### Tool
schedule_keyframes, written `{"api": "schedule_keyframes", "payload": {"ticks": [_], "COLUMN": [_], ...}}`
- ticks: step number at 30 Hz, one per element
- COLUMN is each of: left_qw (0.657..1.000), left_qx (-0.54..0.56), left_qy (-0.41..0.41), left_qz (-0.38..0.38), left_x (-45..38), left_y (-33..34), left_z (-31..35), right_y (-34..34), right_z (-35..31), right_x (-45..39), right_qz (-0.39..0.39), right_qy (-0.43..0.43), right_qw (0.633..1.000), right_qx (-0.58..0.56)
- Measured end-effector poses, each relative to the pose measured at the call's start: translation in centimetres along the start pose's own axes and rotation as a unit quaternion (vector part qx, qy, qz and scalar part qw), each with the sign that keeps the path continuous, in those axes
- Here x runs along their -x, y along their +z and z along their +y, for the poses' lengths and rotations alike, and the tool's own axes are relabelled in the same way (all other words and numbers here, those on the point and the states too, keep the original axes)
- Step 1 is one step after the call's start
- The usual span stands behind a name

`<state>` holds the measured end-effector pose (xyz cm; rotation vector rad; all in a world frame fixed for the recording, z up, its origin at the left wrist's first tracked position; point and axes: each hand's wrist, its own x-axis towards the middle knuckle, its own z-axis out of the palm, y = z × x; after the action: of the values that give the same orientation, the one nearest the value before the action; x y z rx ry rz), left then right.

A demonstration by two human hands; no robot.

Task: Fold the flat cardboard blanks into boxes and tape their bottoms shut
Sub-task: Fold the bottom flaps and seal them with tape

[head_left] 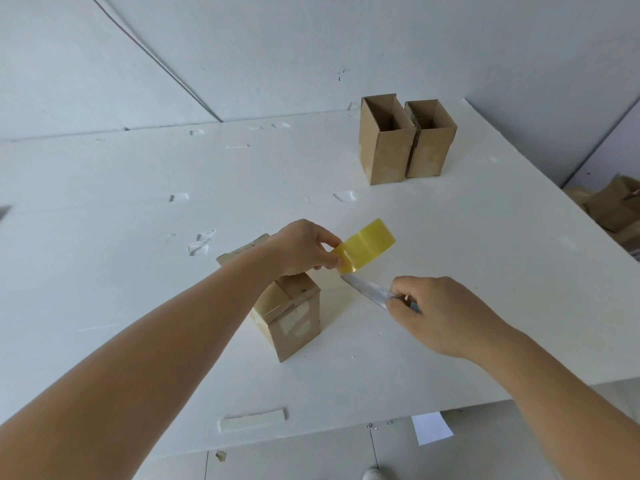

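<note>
A small cardboard box (292, 317) stands bottom-up on the white table (138, 271), its flaps folded shut with clear tape across the seam. My left hand (304, 247) hovers above it and pinches a yellow tape roll (365, 244) by its pulled-out end. My right hand (446, 313) grips a knife (367, 289) whose blade points up-left, its tip just under the loose tape end. A stack of flat cardboard blanks (242, 252) lies partly hidden behind my left forearm.
Two finished open boxes (405, 140) stand side by side at the far right of the table. A white strip (252, 419) lies near the front edge. More cardboard (616, 209) is piled on the floor at the right. A paper sheet (431, 427) lies below the table.
</note>
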<state>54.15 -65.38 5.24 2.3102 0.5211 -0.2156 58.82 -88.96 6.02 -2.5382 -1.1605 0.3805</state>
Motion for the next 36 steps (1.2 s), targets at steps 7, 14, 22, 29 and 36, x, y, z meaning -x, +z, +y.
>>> {"api": "schedule_keyframes", "payload": {"ticks": [7, 14, 22, 29, 36], "left_qw": [0.999, 0.999, 0.998, 0.993, 0.992], "left_qx": [0.027, 0.027, 0.048, 0.104, 0.114], "left_qy": [0.014, 0.013, 0.035, 0.023, -0.001], "left_qz": [0.012, 0.026, 0.031, 0.049, 0.063], "left_x": [0.1, 0.2, 0.3, 0.5, 0.8], "left_y": [0.2, 0.4, 0.6, 0.6, 0.7], "left_z": [-0.4, -0.4, -0.2, -0.6, -0.4], "right_y": [-0.3, -0.6, 2.1, 8.6, 8.2], "right_z": [-3.8, -5.3, -3.8, 0.7, 0.5], "right_x": [-0.7, -1.5, -3.3, -5.4, -5.6], "right_qz": [0.048, 0.016, -0.078, -0.055, 0.030], "right_qy": [-0.011, -0.029, -0.030, 0.077, 0.135], "right_qw": [0.984, 0.976, 0.967, 0.993, 0.966], "right_qx": [0.172, 0.215, 0.242, 0.067, -0.219]}}
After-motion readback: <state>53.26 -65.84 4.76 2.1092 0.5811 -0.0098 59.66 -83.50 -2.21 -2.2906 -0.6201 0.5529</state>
